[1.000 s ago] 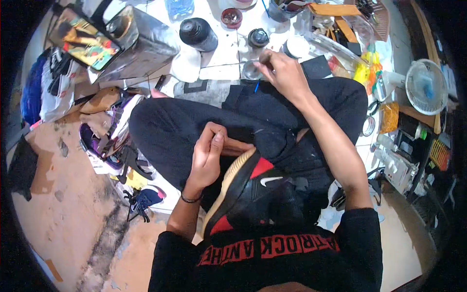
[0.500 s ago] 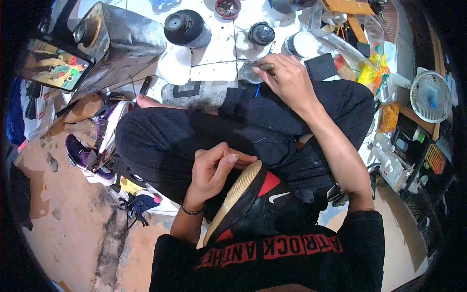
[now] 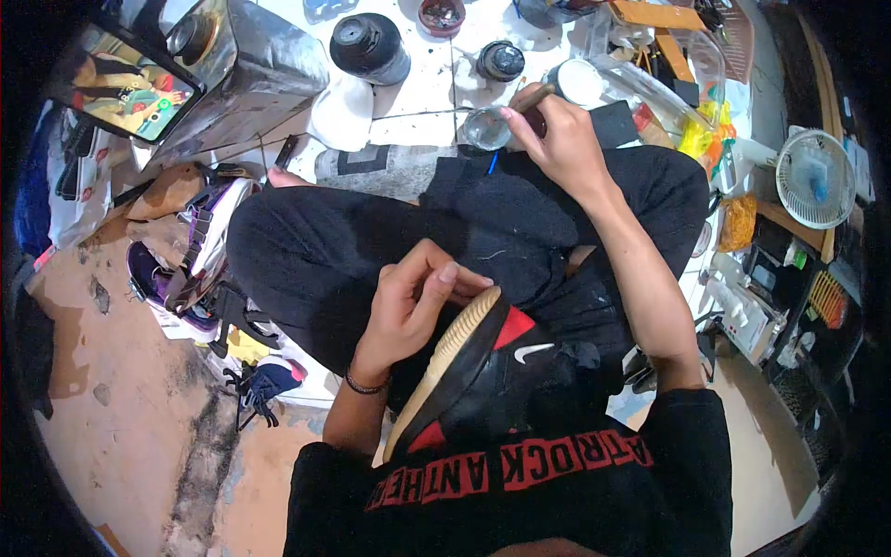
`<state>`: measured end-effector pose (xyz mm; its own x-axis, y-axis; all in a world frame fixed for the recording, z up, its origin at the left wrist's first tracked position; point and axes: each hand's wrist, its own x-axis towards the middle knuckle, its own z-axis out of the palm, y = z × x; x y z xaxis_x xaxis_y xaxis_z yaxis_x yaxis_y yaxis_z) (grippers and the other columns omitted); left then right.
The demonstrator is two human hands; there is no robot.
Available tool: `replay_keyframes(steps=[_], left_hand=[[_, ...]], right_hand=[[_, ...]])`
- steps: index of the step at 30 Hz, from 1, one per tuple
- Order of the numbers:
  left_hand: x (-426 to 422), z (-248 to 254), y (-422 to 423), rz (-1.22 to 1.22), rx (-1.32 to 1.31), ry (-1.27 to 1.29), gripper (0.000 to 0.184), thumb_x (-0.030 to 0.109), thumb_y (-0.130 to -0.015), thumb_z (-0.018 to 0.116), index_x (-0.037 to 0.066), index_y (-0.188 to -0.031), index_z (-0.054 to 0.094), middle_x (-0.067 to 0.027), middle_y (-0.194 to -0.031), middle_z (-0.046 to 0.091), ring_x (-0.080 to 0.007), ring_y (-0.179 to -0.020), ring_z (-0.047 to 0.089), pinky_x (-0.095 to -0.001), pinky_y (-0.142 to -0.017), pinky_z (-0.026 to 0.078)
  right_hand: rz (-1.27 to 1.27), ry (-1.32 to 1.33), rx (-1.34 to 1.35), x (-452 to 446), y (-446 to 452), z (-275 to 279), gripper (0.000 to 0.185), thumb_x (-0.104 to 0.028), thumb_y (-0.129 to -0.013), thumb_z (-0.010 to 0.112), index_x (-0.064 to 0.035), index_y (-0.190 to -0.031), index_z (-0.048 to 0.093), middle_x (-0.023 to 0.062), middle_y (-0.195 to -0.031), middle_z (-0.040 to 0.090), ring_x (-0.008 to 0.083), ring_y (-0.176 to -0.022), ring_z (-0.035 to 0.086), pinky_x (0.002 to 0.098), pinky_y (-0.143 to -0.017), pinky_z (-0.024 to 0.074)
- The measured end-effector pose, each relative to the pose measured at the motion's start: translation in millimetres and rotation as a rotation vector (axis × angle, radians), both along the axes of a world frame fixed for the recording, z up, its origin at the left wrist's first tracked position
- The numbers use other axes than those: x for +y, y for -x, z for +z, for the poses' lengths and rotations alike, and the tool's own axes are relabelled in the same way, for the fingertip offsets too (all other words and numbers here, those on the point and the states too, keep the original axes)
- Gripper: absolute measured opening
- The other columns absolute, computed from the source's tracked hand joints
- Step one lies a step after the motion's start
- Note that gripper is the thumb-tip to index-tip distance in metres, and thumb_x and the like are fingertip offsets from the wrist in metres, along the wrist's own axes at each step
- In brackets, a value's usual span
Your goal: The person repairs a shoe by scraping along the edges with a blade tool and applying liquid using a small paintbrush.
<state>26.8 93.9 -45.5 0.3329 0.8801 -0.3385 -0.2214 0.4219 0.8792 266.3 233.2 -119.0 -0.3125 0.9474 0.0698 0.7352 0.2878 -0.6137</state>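
A black and red sneaker [image 3: 506,371] with a white swoosh and a tan ridged sole lies on its side in my lap. My left hand [image 3: 408,302] is beside the toe end of its sole, thumb and fingers pinched together with the fingertips near the sole edge. Whether something small is between them is hidden. My right hand [image 3: 566,139] grips a brown stick-like handle [image 3: 536,97] above the floor, next to a clear glass jar [image 3: 486,128]. The handle's working end cannot be made out.
A large metal can [image 3: 264,79] and a phone [image 3: 135,88] are at the upper left. Dark bottles [image 3: 371,46] and a white round container [image 3: 577,82] stand on the tiles. Other shoes [image 3: 172,278] lie left; a small fan [image 3: 815,181] is at right.
My right hand has shifted slightly right, and the handle in it has swung to a steeper angle, away from the jar. My left hand and the sneaker have barely moved.
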Motion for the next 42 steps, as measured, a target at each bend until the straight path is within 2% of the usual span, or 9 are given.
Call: replay_keyframes(steps=[7, 11, 12, 15, 21, 31, 36, 38, 42], left_hand=[[-7.3, 4.8, -1.9, -0.011, 0.032, -0.056, 0.008, 0.005, -0.107, 0.042, 0.001, -0.112, 0.047, -0.0165, -0.102, 0.072, -0.0161, -0.091, 0.069, -0.0277, -0.083, 0.055], [-13.2, 14.6, 5.2, -0.166, -0.036, 0.022, 0.047, 0.015, -0.093, 0.056, -0.003, -0.136, 0.048, -0.0185, -0.124, 0.063, -0.0197, -0.115, 0.060, -0.0337, -0.102, 0.045], [-13.2, 22.2, 6.4, -0.230, 0.005, -0.061, 0.050, 0.019, -0.092, 0.058, -0.003, -0.136, 0.049, -0.0177, -0.125, 0.062, -0.0202, -0.117, 0.059, -0.0337, -0.103, 0.044], [-24.5, 49.1, 7.8, -0.357, 0.153, -0.222, 0.068, 0.038, -0.085, 0.070, -0.003, -0.136, 0.052, -0.0142, -0.128, 0.061, -0.0225, -0.123, 0.057, -0.0344, -0.108, 0.040], [-53.6, 83.9, -3.5, -0.356, 0.438, -0.262, 0.071, 0.032, -0.082, 0.081, 0.004, -0.139, 0.050, -0.0113, -0.129, 0.059, -0.0224, -0.122, 0.056, -0.0341, -0.107, 0.040], [-78.0, 77.3, -11.9, -0.194, 0.561, -0.318, 0.045, 0.024, -0.102, 0.051, 0.001, -0.141, 0.051, -0.0149, -0.135, 0.060, -0.0217, -0.127, 0.054, -0.0337, -0.109, 0.039], [-79.4, 73.1, -11.9, -0.195, 0.465, -0.308, 0.049, 0.023, -0.101, 0.050, -0.003, -0.142, 0.047, -0.0174, -0.141, 0.057, -0.0241, -0.131, 0.052, -0.0355, -0.114, 0.035], [-80.4, 72.2, -9.6, -0.180, 0.427, -0.283, 0.053, 0.026, -0.100, 0.052, -0.004, -0.143, 0.046, -0.0180, -0.142, 0.055, -0.0249, -0.132, 0.052, -0.0362, -0.114, 0.035], [-83.6, 76.7, -9.7, -0.147, 0.287, -0.213, 0.059, 0.030, -0.096, 0.060, -0.003, -0.143, 0.047, -0.0175, -0.142, 0.055, -0.0242, -0.130, 0.053, -0.0366, -0.112, 0.038]], right_hand=[[-0.093, -0.159, 0.089, 0.2, -1.3, 14.2, 0.037, -0.036, -0.091, 0.073, 0.0005, -0.087, 0.069, 0.0131, -0.067, 0.067, 0.0263, -0.062, 0.068, 0.0364, -0.060, 0.0538], [-0.053, -0.157, 0.046, -5.5, -3.4, -10.9, 0.048, -0.048, -0.091, 0.068, -0.0006, -0.089, 0.070, 0.0156, -0.070, 0.070, 0.0324, -0.067, 0.072, 0.0402, -0.065, 0.0576], [-0.070, -0.135, -0.029, -4.7, -5.5, -3.3, 0.037, -0.037, -0.096, 0.068, 0.0004, -0.099, 0.067, 0.0141, -0.079, 0.072, 0.0265, -0.074, 0.073, 0.0363, -0.069, 0.0588], [-0.099, -0.029, 0.251, -6.8, -8.4, 4.5, 0.037, -0.031, -0.092, 0.070, 0.0059, -0.093, 0.067, 0.0261, -0.077, 0.068, 0.0386, -0.070, 0.069, 0.0427, -0.065, 0.0537], [-0.159, 0.079, 0.608, -28.1, -21.6, 60.8, 0.033, -0.027, -0.101, 0.060, 0.0035, -0.096, 0.068, 0.0084, -0.079, 0.071, 0.0132, -0.068, 0.067, 0.0304, -0.059, 0.0527], [-0.187, 0.207, 1.310, -152.8, -18.3, 102.6, 0.017, -0.004, -0.096, 0.067, 0.0045, -0.109, 0.061, 0.0128, -0.092, 0.070, 0.0177, -0.084, 0.072, 0.0297, -0.075, 0.0615], [-0.178, 0.347, 1.381, -186.7, -4.7, 120.0, 0.019, -0.001, -0.096, 0.064, 0.0045, -0.112, 0.055, 0.0165, -0.094, 0.069, 0.0197, -0.090, 0.072, 0.0319, -0.082, 0.0601], [-0.165, 0.271, 1.497, -195.5, 9.6, 125.1, 0.020, -0.018, -0.101, 0.062, 0.0013, -0.107, 0.059, 0.0103, -0.091, 0.067, 0.0169, -0.085, 0.073, 0.0283, -0.073, 0.0604], [-0.108, 0.407, 1.479, -209.0, 9.5, 124.1, 0.017, -0.010, -0.100, 0.063, 0.0001, -0.111, 0.054, 0.0073, -0.098, 0.063, 0.0135, -0.091, 0.069, 0.0255, -0.080, 0.0577]])
